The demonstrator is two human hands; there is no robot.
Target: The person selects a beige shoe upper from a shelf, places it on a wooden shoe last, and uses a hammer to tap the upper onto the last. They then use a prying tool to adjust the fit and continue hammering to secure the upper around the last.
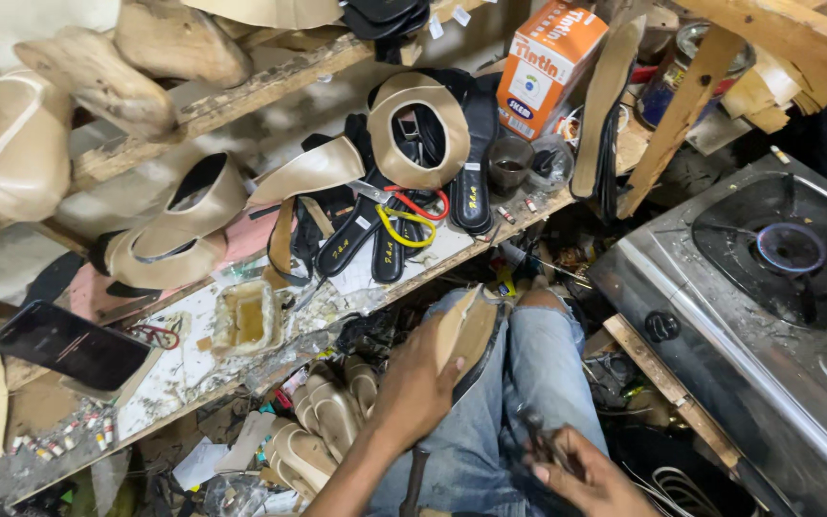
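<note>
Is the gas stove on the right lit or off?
Lit: a small ring of blue flame shows at the burner of the gas stove.

Both hands are closed in grips: left [420, 378] raised forward, right [576, 471] lower, nearer the body.

The sole [468, 330] under the left hand [420, 383] looks like smooth, matt tan leather. The workbench [184, 369] is rough, paint-spattered wood. The stove [768, 316] is scuffed, dull grey metal. The phone [69, 345] shines glossy black, and the jeans [519, 402] are faded, torn denim.
</note>
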